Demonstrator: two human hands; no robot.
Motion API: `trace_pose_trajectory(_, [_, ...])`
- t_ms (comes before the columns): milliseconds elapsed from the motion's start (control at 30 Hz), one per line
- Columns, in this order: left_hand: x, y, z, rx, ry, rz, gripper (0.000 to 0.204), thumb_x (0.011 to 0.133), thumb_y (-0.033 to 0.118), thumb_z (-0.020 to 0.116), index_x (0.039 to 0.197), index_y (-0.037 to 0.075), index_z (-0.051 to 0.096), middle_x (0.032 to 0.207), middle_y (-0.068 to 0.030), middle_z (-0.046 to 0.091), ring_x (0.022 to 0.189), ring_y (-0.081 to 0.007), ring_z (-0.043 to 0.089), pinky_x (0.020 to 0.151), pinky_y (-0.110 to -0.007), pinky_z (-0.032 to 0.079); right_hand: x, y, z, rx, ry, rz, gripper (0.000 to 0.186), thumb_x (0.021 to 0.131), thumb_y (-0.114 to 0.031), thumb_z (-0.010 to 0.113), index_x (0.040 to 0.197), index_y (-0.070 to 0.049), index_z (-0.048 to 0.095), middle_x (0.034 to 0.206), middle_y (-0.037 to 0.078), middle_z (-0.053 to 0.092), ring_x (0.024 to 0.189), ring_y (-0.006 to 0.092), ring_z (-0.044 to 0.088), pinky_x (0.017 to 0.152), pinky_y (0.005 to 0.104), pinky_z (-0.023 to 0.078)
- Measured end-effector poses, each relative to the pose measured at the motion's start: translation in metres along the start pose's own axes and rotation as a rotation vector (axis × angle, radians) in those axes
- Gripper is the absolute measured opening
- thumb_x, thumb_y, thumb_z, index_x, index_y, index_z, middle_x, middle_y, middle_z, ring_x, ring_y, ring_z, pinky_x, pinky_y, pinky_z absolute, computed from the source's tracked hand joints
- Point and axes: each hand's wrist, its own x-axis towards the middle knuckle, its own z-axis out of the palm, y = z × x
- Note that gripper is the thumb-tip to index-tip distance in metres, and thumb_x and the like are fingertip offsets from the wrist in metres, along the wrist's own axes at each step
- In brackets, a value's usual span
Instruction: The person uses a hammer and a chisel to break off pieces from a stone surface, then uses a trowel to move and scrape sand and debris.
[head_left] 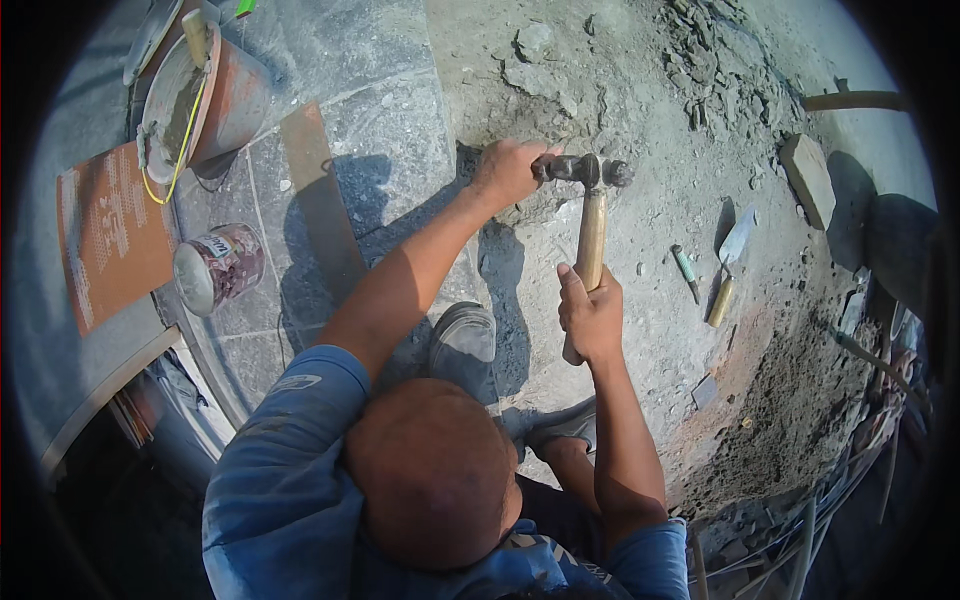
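My right hand (592,315) is wrapped round the wooden handle of a hammer (592,225). The hammer's dark metal head is beside my left hand (508,173), close to its fingers. That left hand is closed above the edge where the grey tiles meet the rough ground. What it grips, if anything, is hidden by the fingers and the hammer head. Right of the hammer, a small green-handled tool (686,272) lies on the ground. Next to it rests a pointed trowel (735,250) with a wooden handle.
Left on the tiles (385,120) are a mortar bucket (235,105), a labelled tub (222,268), a brown strip (325,205) and a cardboard sheet (115,235). Broken rubble (710,60) lies at the far right. A stone block (808,180), sand (790,410) and thin rods (810,530) lie right.
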Motion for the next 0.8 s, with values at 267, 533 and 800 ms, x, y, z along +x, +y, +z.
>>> trace_pose_trajectory(267, [-0.006,0.015,-0.008,0.056,-0.066,-0.026,0.034,0.092,0.028,0.057,0.070,0.002,0.057,0.064,-0.0198,0.056,0.056,-0.0382,0.055,0.052,-0.043,0.043,-0.042,-0.211,-0.120,0.396,0.342,-0.966,0.027,0.096,-0.028,0.051,0.076,-0.013,0.042,0.056,-0.004,0.030,0.046,0.0061,0.032,0.046,0.0253,0.032])
trace_pose_trajectory(533, [-0.013,0.004,-0.009,-0.101,0.040,0.021,0.023,0.085,0.017,0.063,0.068,0.003,0.054,0.064,-0.0162,0.057,0.058,-0.0355,0.056,0.055,-0.043,0.044,-0.008,0.003,0.020,0.062,-0.024,0.059,0.021,0.092,-0.017,0.060,0.082,-0.005,0.045,0.054,-0.002,0.044,0.041,0.0067,0.042,0.037,0.0247,0.035])
trace_pose_trajectory(800, [-0.020,0.014,-0.019,-0.047,0.047,0.089,0.025,0.083,0.015,0.065,0.065,0.004,0.050,0.061,-0.0153,0.054,0.056,-0.0355,0.055,0.051,-0.043,0.042,-0.019,-0.096,-0.039,0.178,0.298,-0.285,0.019,0.093,-0.016,0.059,0.084,-0.003,0.048,0.056,-0.001,0.045,0.043,0.0059,0.041,0.038,0.0224,0.033])
